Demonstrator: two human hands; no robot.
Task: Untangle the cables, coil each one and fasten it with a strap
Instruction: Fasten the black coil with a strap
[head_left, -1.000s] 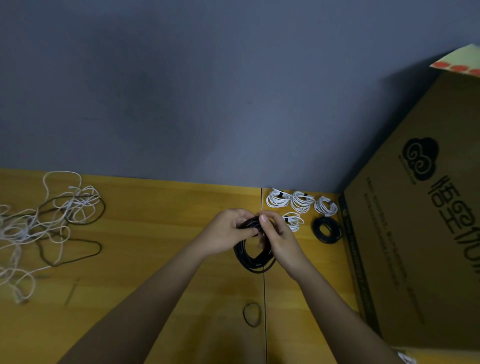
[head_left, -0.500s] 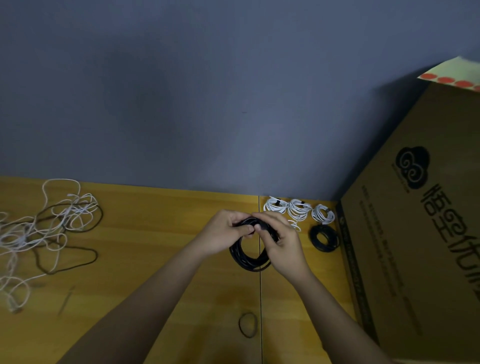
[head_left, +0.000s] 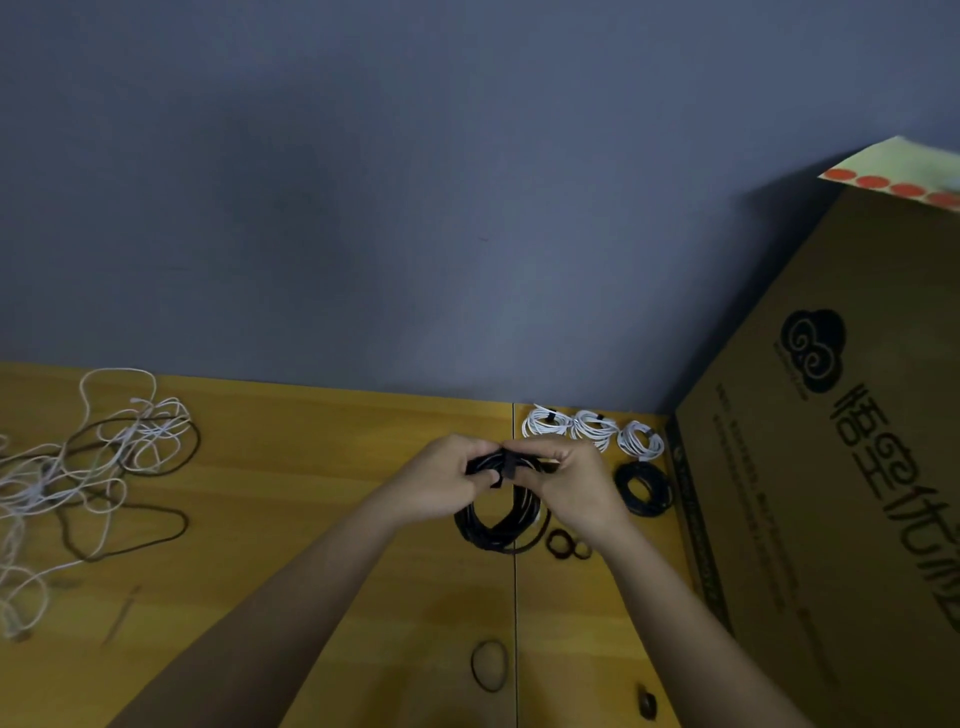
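Note:
A coiled black cable (head_left: 493, 525) hangs between both hands above the wooden table (head_left: 311, 467). My left hand (head_left: 441, 483) grips the top of the coil. My right hand (head_left: 571, 483) pinches a black strap (head_left: 508, 467) wrapped around the coil's top. Three white coils (head_left: 592, 428) with straps lie in a row near the wall, and a strapped black coil (head_left: 644, 488) lies just below them. A tangle of white and dark cables (head_left: 78, 467) sprawls over the table's left side.
A large cardboard box (head_left: 831, 493) stands at the right, close to the finished coils. Small dark strap loops (head_left: 566, 545) lie under my right wrist, another loop (head_left: 488, 665) and a small dark piece (head_left: 647, 701) nearer me. A grey wall rises behind the table.
Both hands stayed on the black coil and shifted the strap around its top. The view tilted slightly, revealing small loops beneath my right wrist.

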